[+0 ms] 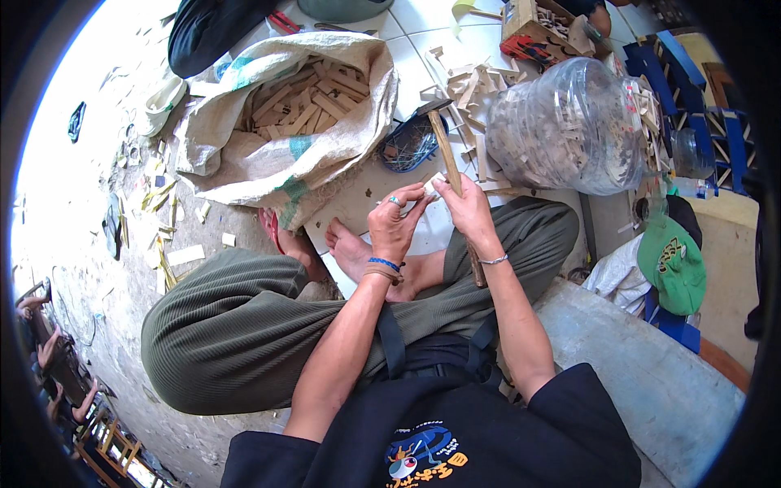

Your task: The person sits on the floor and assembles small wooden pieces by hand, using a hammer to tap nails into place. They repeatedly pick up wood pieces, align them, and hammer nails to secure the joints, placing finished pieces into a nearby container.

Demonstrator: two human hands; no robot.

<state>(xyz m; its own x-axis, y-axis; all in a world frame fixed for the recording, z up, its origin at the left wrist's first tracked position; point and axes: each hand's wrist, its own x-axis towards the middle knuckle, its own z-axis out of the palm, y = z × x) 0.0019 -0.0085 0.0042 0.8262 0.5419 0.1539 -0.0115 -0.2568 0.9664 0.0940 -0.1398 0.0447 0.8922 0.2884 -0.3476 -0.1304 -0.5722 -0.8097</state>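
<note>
Watching remotely, I see the left hand (391, 228), fingertips nearly together, pinching a small pale piece (434, 186) at the scene's middle; the right hand (470, 215) steadies it too, fingers curled round a hammer (442, 142) — a sack (213, 163) of wood lies far left.

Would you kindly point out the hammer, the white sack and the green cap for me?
Hammer (447, 153): head view, on the wooden handle, between its head and the right hand (469, 213).
White sack (218, 154): head view, on its outer wall.
Green cap (682, 275): head view, on its crown.
</note>
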